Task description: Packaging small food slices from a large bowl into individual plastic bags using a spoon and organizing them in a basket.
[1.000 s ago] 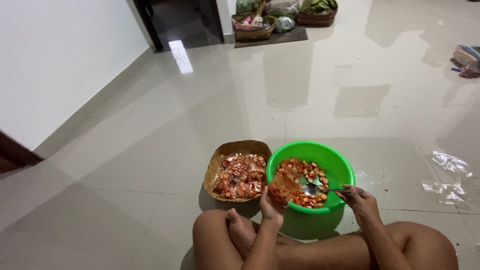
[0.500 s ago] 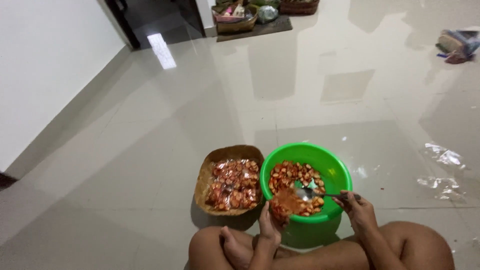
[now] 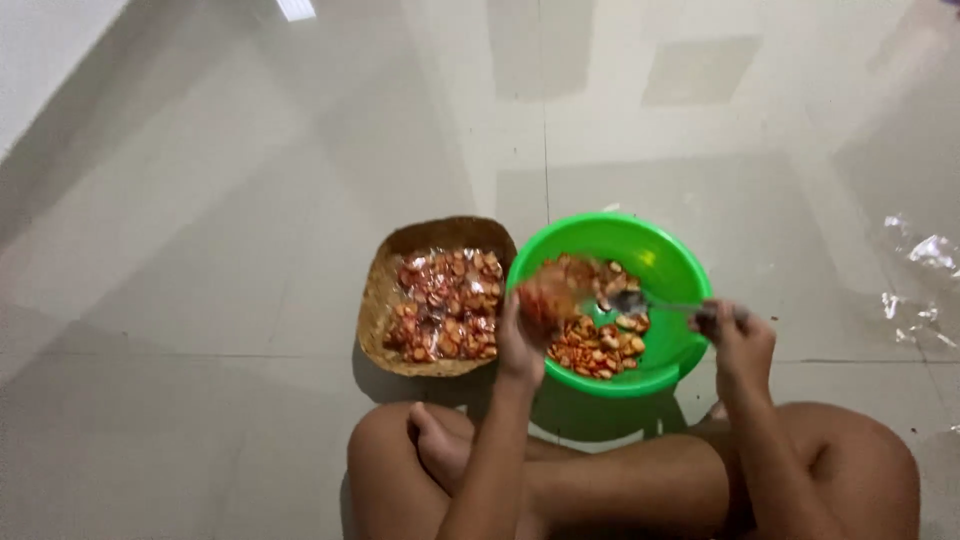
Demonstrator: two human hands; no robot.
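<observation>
I sit cross-legged on the tiled floor. A green plastic bowl (image 3: 672, 268) in front of my legs holds reddish-orange food pieces. My left hand (image 3: 522, 338) holds a small clear packet of the same reddish food (image 3: 546, 294) over the bowl's left rim. My right hand (image 3: 738, 335) grips a metal spoon (image 3: 640, 302) by its handle, its head inside the bowl near the packet. A shallow woven basket (image 3: 384, 290) just left of the bowl is filled with several packed portions.
Glossy light floor tiles (image 3: 250, 180) spread out all around. Crumpled clear plastic (image 3: 925, 275) lies on the floor to the right. My bare knees and foot (image 3: 440, 445) are at the bottom of the view.
The view has tilted down and closer, dropping the far doorway and baskets out of sight. My left hand has lifted the packet slightly over the bowl; the spoon stays at the bowl.
</observation>
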